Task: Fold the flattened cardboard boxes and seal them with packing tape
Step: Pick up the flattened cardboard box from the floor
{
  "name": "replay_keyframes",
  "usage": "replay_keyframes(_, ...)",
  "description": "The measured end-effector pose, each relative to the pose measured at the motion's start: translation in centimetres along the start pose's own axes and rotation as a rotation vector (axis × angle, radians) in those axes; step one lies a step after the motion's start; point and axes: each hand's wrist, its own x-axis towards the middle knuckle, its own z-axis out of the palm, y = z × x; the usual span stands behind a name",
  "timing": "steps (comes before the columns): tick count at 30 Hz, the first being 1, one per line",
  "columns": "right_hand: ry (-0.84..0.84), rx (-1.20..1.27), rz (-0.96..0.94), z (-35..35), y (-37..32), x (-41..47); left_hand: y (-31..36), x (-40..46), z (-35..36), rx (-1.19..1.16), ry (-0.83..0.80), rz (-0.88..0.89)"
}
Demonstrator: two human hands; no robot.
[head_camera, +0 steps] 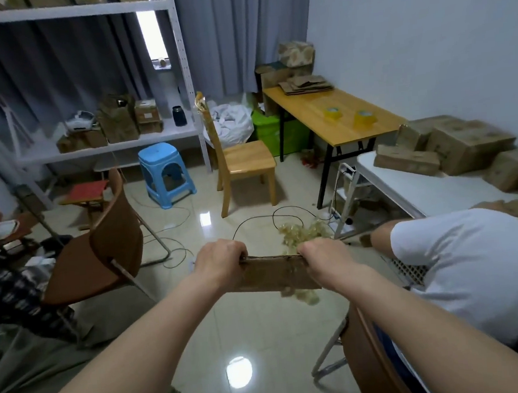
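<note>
I hold a brown cardboard box [273, 274] out over the tiled floor, about chest height. My left hand [221, 259] grips its upper left edge and my right hand [321, 258] grips its upper right edge, fingers curled over the rim. Only the near face of the box shows; whether it is flat or folded I cannot tell. Two yellowish rolls of packing tape [333, 113] [364, 119] stand on the wooden table [312, 105] at the back right, beyond a stack of flattened cardboard [306, 84]. Folded boxes [470, 145] pile up at the right wall.
A tangle of crumpled used tape [304, 233] lies on the floor behind the box, beside a black cable. A person in a white shirt [480, 268] bends at my right by a white table [405, 184]. A brown chair [112, 242], blue stool [166, 172] and wooden chair [242, 163] stand ahead.
</note>
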Motion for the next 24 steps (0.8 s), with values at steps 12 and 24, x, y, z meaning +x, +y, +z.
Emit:
replay_keyframes(12,0.116,0.773,0.253,-4.9,-1.7,19.9,-15.6,17.1,-1.4,-0.148,0.013,0.008)
replay_keyframes(24,0.049,0.914,0.198,-5.1,1.0,39.1,-22.5,35.2,-0.4,-0.466,-0.104,-0.001)
